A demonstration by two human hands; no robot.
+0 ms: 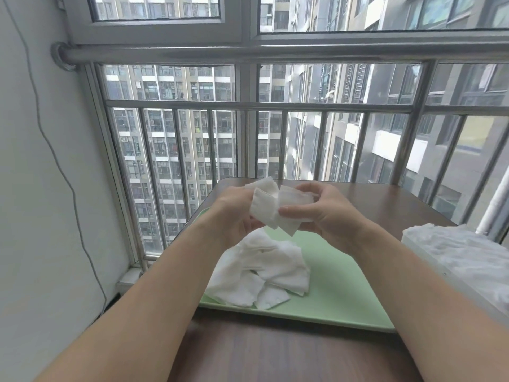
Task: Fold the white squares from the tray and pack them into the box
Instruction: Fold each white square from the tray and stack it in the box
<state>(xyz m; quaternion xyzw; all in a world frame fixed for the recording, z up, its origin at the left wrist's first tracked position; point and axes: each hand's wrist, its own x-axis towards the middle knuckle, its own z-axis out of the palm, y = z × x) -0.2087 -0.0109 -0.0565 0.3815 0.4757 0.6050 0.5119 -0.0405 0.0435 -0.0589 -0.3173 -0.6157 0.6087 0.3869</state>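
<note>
My left hand (234,216) and my right hand (330,216) are bare, and both forearms (154,293) are uncovered, with nothing worn on them.

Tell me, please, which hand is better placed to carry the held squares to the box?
Probably the right. The box stands at the table's right side, nearest the right hand, which pinches the white squares; the left hand, also gripping them, would have to cross over.
</note>
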